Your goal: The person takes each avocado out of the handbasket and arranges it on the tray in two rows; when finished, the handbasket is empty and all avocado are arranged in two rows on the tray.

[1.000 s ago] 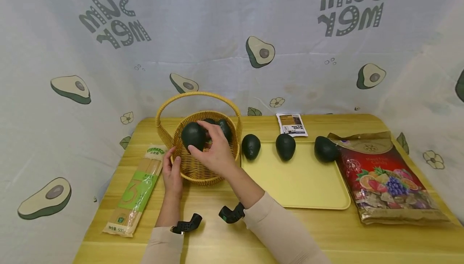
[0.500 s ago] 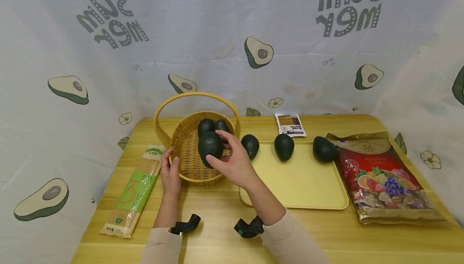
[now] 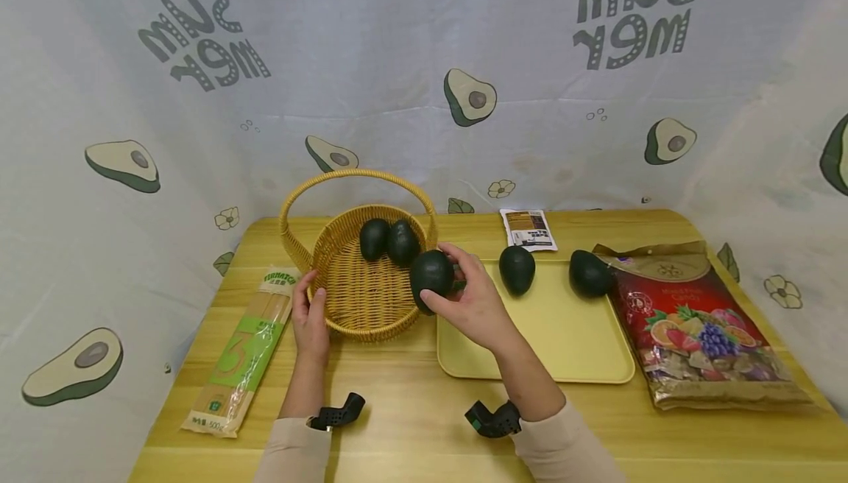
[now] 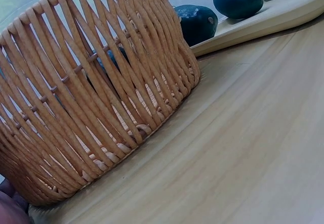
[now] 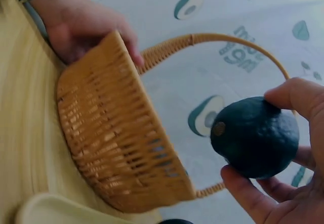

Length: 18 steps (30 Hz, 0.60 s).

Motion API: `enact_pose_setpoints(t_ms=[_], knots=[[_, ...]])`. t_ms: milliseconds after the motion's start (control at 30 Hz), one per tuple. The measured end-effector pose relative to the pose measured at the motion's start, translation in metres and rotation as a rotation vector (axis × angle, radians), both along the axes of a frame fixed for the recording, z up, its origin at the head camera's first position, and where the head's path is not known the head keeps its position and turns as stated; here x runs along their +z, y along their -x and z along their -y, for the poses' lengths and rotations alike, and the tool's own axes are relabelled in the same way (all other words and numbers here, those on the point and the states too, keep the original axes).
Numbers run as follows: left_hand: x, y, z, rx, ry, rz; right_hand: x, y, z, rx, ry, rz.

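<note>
The right hand (image 3: pixel 473 306) pinches an avocado (image 3: pixel 431 277) between basket (image 3: pixel 344 321) and tray (image 3: pixel 570 350), the left hand (image 3: pixel 311 317) curls round the basket's near-left rim; best keep that steadying grip firm.

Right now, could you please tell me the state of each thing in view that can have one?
Right hand: grips an avocado.
Held avocado: lifted, between basket and tray.
Left hand: holds the basket's near rim.
Basket: upright on the table, two avocados inside.
Tray: flat on the table, two tray avocados at its far edge.
Noodle pack: lying flat, sealed.
Candy bag: lying flat.
</note>
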<state>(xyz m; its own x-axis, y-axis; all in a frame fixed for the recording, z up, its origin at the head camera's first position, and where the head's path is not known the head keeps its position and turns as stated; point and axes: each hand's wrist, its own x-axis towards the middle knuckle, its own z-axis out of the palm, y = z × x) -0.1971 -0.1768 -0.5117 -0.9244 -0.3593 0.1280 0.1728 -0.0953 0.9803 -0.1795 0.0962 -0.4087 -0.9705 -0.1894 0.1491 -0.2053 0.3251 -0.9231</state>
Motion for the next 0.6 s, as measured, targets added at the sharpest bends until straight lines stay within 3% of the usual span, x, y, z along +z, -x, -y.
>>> enact_pose_setpoints(t_ms=[167, 600], knots=[[-0.001, 0.000, 0.000, -0.001, -0.001, -0.009, -0.002, 0.002, -0.020, 0.031, -0.084, 0.012], [-0.001, 0.000, 0.001, -0.010, 0.004, -0.033, -0.007, 0.008, -0.044, 0.112, -0.354, 0.202]])
